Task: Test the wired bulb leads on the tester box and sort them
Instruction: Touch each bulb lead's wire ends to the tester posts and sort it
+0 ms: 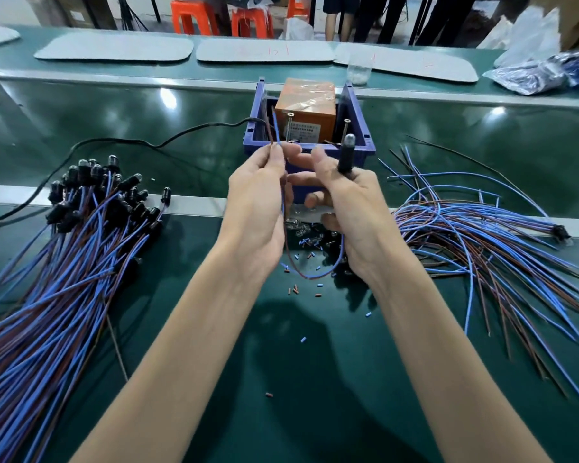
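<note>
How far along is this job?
Done: two piles lie sorted, a large bundle left, a looser pile right; which is tested I cannot tell. In hand: left hand pinches one lead's wire ends, right hand grips its bulb, before the tester box. To do: test and sort it.

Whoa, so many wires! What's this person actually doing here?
A person is checking wired bulbs one at a time. The right hand holds a black bulb holder upright, while the left hand pinches that lead's brown and blue wire ends, raised in front of the tester box, a blue bin with two upright screws. The ends don't appear to touch the screws yet. A left heap and a right heap of leads lie alongside.
</note>
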A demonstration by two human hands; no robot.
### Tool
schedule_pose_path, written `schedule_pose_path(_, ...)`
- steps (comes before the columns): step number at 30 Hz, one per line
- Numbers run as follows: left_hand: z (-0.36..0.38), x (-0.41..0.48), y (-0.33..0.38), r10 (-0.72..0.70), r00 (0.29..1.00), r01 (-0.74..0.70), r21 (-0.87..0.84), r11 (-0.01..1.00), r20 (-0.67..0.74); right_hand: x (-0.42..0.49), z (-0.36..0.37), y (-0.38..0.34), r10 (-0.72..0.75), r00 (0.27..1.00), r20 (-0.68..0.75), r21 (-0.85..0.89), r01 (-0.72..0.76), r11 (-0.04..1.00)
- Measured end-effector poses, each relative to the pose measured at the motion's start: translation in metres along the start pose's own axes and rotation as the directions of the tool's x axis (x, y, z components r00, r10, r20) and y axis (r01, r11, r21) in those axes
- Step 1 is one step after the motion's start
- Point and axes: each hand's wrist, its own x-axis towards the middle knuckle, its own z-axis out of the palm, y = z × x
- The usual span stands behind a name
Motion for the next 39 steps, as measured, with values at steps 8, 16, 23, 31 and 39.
schedule_pose_path(8,0.004,-0.003,-0.002,-0.147,0.988,0.153,-0.203,0.967,0.044,-0.002,-0.003,0.003,0.017,0.999,0.042,0.085,-0.021,0.996)
schedule_pose_path(16,0.004,-0.001,-0.006,-0.078,0.997,0.075,-0.128,0.989,-0.023,-0.002,-0.008,-0.006,0.042,0.999,0.002,0.022,-0.042,0.999)
schedule_pose_path(23,-0.009,0.007,-0.006,0.102,0.973,-0.081,0.108,0.991,-0.208,0.003,-0.011,-0.006,0.009,0.994,-0.105,0.069,-0.002,0.998)
schedule_pose_path(31,-0.026,0.019,-0.009,0.316,0.92,-0.209,0.395,0.894,-0.229,0.015,-0.034,-0.004,-0.118,0.918,-0.379,0.066,0.154,0.986)
schedule_pose_path(39,-0.035,0.03,-0.01,0.231,0.954,-0.147,0.372,0.917,-0.191,0.027,-0.051,0.005,-0.008,0.896,-0.444,0.145,0.081,0.986)
